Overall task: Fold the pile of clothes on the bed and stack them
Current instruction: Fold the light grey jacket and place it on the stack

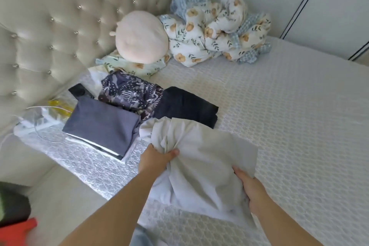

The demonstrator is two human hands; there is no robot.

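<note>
- Head view: the pale grey garment lies bunched on the white quilted bed, at the near edge in front of the clothes pile.
- The left hand has its grip closed on a gathered fold at the garment's left side — thumb on top of the cloth.
- The right hand holds the garment's right edge, fingers curled under it (fingertips hidden by the cloth).
- Just beyond the garment sits a folded blue-grey piece on top of a small stack; a dark patterned garment and a black one lie beside it.
- Farther from the garment, by the tufted headboard, rest a round pinkish cushion and a crumpled floral blanket.
</note>
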